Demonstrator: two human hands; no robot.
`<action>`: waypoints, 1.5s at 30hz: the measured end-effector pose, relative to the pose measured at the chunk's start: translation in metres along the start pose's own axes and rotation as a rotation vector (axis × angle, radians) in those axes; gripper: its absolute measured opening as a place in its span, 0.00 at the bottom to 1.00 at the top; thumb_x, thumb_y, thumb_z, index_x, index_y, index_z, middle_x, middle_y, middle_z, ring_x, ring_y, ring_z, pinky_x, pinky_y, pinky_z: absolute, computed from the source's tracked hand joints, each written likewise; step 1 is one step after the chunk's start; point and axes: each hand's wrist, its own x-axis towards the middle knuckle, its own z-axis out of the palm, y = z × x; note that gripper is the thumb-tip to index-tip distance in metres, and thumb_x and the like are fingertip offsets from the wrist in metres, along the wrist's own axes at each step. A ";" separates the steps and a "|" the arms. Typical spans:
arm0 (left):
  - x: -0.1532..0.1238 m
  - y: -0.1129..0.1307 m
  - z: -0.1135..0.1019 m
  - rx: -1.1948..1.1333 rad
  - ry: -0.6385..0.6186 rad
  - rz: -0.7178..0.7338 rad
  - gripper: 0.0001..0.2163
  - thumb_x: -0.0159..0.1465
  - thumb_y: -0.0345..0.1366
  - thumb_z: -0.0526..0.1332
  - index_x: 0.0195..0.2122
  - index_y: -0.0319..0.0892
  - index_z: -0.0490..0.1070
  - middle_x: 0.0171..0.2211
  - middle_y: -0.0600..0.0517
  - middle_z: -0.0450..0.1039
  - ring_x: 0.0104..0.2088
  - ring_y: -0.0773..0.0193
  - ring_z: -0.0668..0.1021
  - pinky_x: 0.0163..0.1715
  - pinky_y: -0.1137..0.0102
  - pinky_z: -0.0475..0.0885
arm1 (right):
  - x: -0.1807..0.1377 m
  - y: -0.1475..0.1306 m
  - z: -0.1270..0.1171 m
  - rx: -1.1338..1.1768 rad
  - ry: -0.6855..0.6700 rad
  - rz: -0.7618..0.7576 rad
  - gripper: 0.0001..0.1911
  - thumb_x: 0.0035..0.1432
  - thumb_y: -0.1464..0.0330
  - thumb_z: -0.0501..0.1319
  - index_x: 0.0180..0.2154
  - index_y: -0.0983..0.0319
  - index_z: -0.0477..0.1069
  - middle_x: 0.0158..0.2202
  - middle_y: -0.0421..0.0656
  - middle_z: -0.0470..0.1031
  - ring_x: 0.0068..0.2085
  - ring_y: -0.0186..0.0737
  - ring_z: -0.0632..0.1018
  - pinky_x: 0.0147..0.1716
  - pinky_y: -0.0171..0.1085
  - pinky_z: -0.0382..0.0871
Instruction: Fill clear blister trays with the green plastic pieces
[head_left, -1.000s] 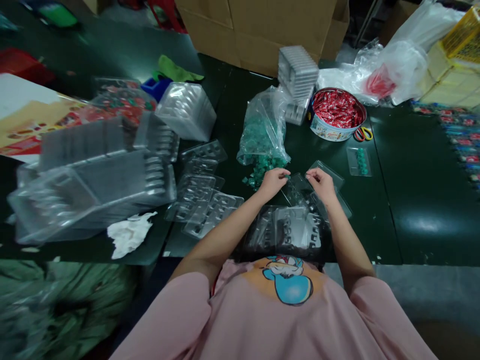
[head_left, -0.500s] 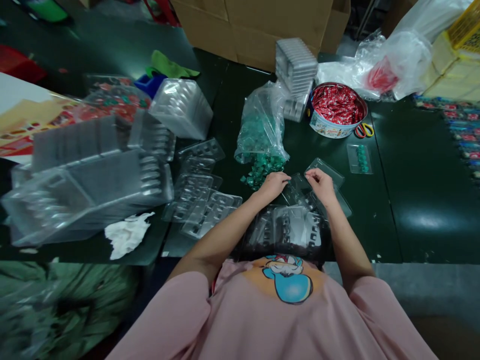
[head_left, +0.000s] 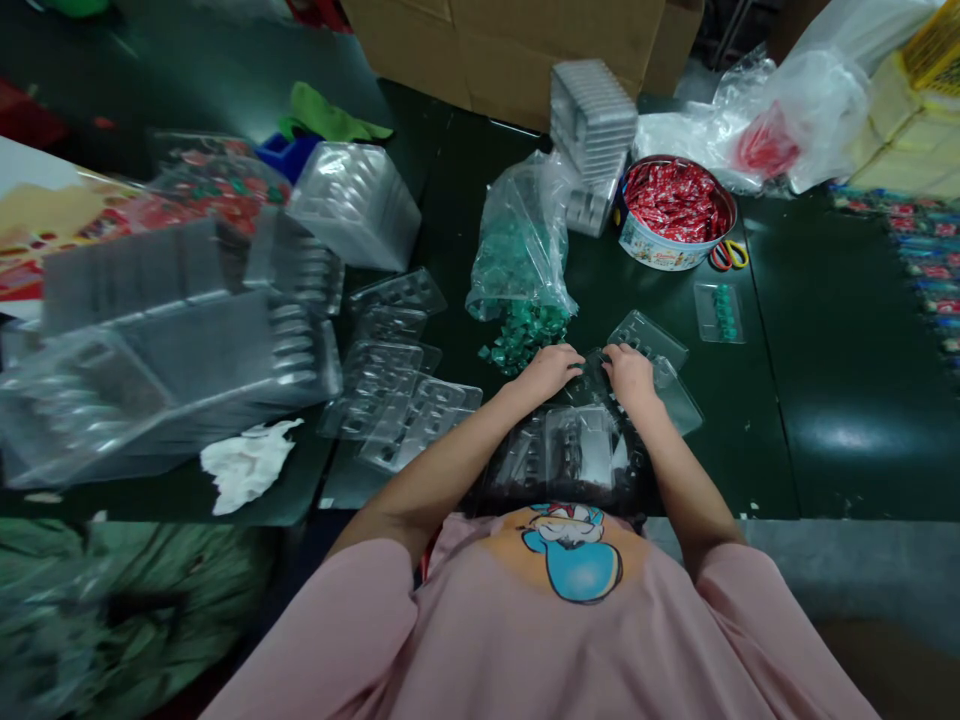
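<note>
A clear plastic blister tray lies in front of me, partly hidden by my hands. My left hand has its fingers closed at the tray's left side, beside a heap of small green pieces. At the right side, my right hand has bent fingers pressed together on the tray; anything small beneath them is hidden. The green pieces spill from a clear plastic bag. More clear trays lie under and beyond my right hand, and others sit close to my body.
Loose clear trays and big tray stacks fill the left. Behind are another stack, a round tin of red wrapped packets, and scissors. A tray with green pieces lies right. White tissue is near the edge.
My right hand has shifted slightly left and down, its fingers now lower over the tray and closer to my left hand. The left hand has barely moved. The view has tilted slightly.
</note>
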 end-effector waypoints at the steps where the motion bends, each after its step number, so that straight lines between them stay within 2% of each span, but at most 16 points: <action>1: 0.000 0.000 0.000 0.007 -0.004 0.010 0.07 0.60 0.29 0.64 0.39 0.41 0.79 0.41 0.46 0.77 0.42 0.58 0.78 0.45 0.67 0.71 | 0.001 -0.002 0.000 -0.042 -0.030 0.021 0.12 0.62 0.72 0.58 0.47 0.58 0.73 0.42 0.48 0.76 0.41 0.44 0.77 0.39 0.37 0.67; 8: -0.003 0.000 0.003 0.085 -0.039 0.037 0.08 0.59 0.29 0.64 0.40 0.40 0.79 0.40 0.45 0.77 0.42 0.58 0.79 0.44 0.67 0.72 | 0.006 -0.004 -0.001 -0.083 -0.087 0.065 0.15 0.66 0.73 0.51 0.50 0.58 0.71 0.45 0.48 0.76 0.44 0.42 0.77 0.41 0.35 0.66; 15: 0.003 -0.007 0.008 0.111 -0.044 -0.028 0.11 0.59 0.26 0.62 0.41 0.42 0.79 0.40 0.46 0.79 0.41 0.59 0.79 0.45 0.67 0.73 | 0.008 -0.003 0.006 -0.028 -0.032 0.049 0.16 0.66 0.73 0.51 0.50 0.61 0.71 0.46 0.49 0.76 0.45 0.44 0.77 0.43 0.36 0.66; 19: 0.002 -0.001 0.007 0.100 -0.011 -0.043 0.10 0.60 0.28 0.61 0.42 0.39 0.78 0.42 0.44 0.78 0.43 0.57 0.79 0.46 0.66 0.72 | 0.010 -0.001 0.007 -0.001 -0.004 0.051 0.16 0.66 0.73 0.50 0.50 0.62 0.72 0.45 0.50 0.76 0.44 0.43 0.77 0.43 0.36 0.65; 21: 0.000 0.005 0.006 0.109 -0.011 -0.043 0.11 0.63 0.28 0.58 0.43 0.39 0.77 0.42 0.43 0.77 0.43 0.58 0.77 0.46 0.66 0.71 | 0.011 0.000 0.007 -0.002 0.006 0.061 0.16 0.66 0.74 0.50 0.50 0.63 0.72 0.45 0.51 0.76 0.44 0.44 0.77 0.43 0.36 0.66; 24: -0.006 0.018 0.007 0.217 -0.043 -0.049 0.16 0.67 0.28 0.50 0.49 0.37 0.73 0.48 0.40 0.73 0.45 0.57 0.75 0.47 0.63 0.70 | 0.012 0.001 0.007 -0.014 0.016 0.077 0.16 0.65 0.74 0.50 0.50 0.62 0.71 0.45 0.50 0.76 0.44 0.44 0.77 0.42 0.37 0.66; 27: -0.012 0.031 0.007 0.322 -0.077 -0.085 0.20 0.67 0.26 0.46 0.58 0.36 0.67 0.55 0.37 0.67 0.49 0.53 0.71 0.47 0.59 0.68 | 0.013 0.001 0.007 -0.030 0.018 0.090 0.17 0.65 0.74 0.50 0.50 0.61 0.71 0.45 0.50 0.76 0.43 0.44 0.77 0.42 0.37 0.66; 31: -0.016 0.032 0.001 0.329 -0.128 -0.082 0.24 0.64 0.23 0.47 0.62 0.35 0.62 0.58 0.37 0.65 0.51 0.52 0.71 0.49 0.59 0.68 | 0.013 -0.001 0.005 -0.067 0.008 0.108 0.16 0.65 0.73 0.50 0.49 0.61 0.71 0.44 0.50 0.76 0.41 0.44 0.77 0.41 0.38 0.66; 34: -0.015 0.020 -0.014 0.281 -0.045 -0.075 0.26 0.65 0.25 0.50 0.65 0.36 0.58 0.56 0.38 0.68 0.50 0.55 0.73 0.50 0.63 0.68 | 0.015 -0.002 0.000 -0.096 0.001 0.122 0.14 0.64 0.73 0.52 0.47 0.61 0.73 0.42 0.50 0.76 0.41 0.45 0.76 0.40 0.39 0.66; 37: -0.009 0.006 -0.029 0.297 0.062 -0.133 0.22 0.66 0.28 0.52 0.61 0.38 0.64 0.50 0.41 0.73 0.48 0.57 0.76 0.49 0.65 0.69 | 0.022 -0.008 -0.007 -0.093 0.073 0.053 0.11 0.63 0.70 0.56 0.45 0.62 0.74 0.43 0.52 0.75 0.45 0.49 0.74 0.44 0.41 0.65; 40: 0.002 -0.001 -0.033 0.369 -0.005 -0.100 0.15 0.65 0.27 0.54 0.49 0.37 0.75 0.44 0.42 0.76 0.46 0.56 0.77 0.48 0.65 0.70 | 0.030 -0.020 -0.010 0.007 0.120 -0.038 0.12 0.62 0.70 0.57 0.46 0.61 0.74 0.43 0.51 0.75 0.45 0.47 0.74 0.44 0.40 0.66; 42: 0.007 -0.002 -0.030 0.415 -0.070 -0.064 0.12 0.64 0.27 0.55 0.42 0.36 0.77 0.41 0.41 0.76 0.45 0.55 0.77 0.47 0.64 0.70 | 0.034 -0.026 -0.008 0.096 0.105 -0.066 0.12 0.61 0.71 0.58 0.46 0.61 0.74 0.41 0.49 0.76 0.42 0.44 0.75 0.42 0.39 0.67; 45: 0.008 -0.003 -0.027 0.386 -0.021 -0.056 0.10 0.62 0.26 0.56 0.39 0.36 0.77 0.40 0.41 0.76 0.44 0.56 0.77 0.48 0.63 0.70 | 0.038 -0.027 -0.003 0.253 0.112 -0.114 0.11 0.59 0.72 0.59 0.43 0.62 0.75 0.37 0.46 0.77 0.40 0.42 0.76 0.43 0.38 0.69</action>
